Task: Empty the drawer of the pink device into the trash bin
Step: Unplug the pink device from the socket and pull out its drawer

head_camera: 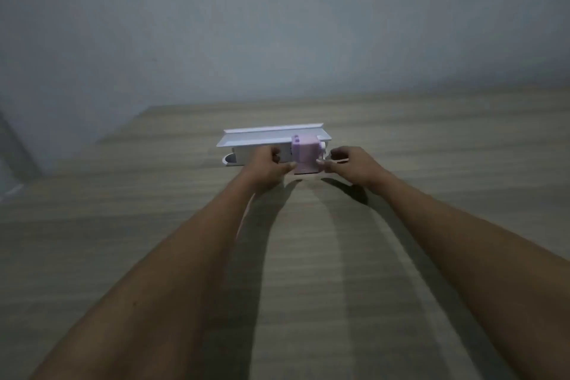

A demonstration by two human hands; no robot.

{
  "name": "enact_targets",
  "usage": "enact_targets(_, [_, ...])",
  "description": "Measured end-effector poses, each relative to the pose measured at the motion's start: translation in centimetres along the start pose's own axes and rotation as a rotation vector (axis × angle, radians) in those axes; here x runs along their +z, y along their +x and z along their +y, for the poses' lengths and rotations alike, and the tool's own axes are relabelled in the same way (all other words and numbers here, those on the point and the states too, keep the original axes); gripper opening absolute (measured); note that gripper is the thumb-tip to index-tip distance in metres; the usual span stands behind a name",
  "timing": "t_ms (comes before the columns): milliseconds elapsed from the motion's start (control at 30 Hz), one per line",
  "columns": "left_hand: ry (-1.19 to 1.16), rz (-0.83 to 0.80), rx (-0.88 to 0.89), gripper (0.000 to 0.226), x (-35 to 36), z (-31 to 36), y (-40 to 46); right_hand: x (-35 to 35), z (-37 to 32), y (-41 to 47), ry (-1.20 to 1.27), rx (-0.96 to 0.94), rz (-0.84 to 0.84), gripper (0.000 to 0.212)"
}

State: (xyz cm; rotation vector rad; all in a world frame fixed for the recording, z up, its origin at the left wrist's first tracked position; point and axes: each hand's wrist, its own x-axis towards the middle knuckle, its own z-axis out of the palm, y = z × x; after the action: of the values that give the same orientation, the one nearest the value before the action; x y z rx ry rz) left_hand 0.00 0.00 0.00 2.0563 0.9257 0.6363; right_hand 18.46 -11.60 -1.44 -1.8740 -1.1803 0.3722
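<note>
A small pink device (306, 155), box-shaped with knobs on top, stands on the wooden table (308, 256) in front of a white shelf-like organizer (262, 140). My left hand (271, 166) grips its left side, thumb near the lower front. My right hand (347, 165) touches its right side, fingers curled by a small crank or knob. The drawer at the device's base is mostly hidden between my hands, and I cannot tell whether it is pulled out. No trash bin is in view.
The white organizer lies lengthwise behind the device, with a round opening at its left end (229, 159). A grey wall (277, 25) rises behind the table. The table's left edge runs diagonally at the far left, with a metal leg (15, 148) beyond it.
</note>
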Motion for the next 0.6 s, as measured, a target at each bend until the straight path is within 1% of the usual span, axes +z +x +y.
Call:
enact_targets(100, [-0.105, -0.030, -0.002, 0.069, 0.9, -0.5, 0.8, 0.6, 0.6, 1.1, 0.211, -0.016, -0.070, 0.048])
enact_targets(167, [-0.159, -0.068, 0.035, 0.065, 1.4, -1.0, 1.7, 0.9, 0.7, 1.8, 0.316, -0.026, -0.110, 0.039])
enact_targets(233, [-0.194, -0.095, 0.062, 0.061, 1.7, -1.0, 2.2, 1.1, 0.5, 2.3, 0.388, -0.021, -0.122, 0.040])
enact_targets(333, [-0.195, -0.091, 0.087, 0.060, 2.0, -1.1, 2.5, 1.7, 0.6, 3.4, 0.395, -0.016, -0.123, 0.050])
enact_targets(433, [-0.209, -0.093, 0.104, 0.058, 2.0, -1.5, 2.5, 1.9, 0.8, 3.5, 0.415, -0.002, -0.124, 0.056])
enact_targets(600, [-0.181, -0.170, 0.115, 0.060, 0.7, -1.2, 0.6, 0.8, 0.1, 1.1, 0.435, 0.007, -0.186, 0.046])
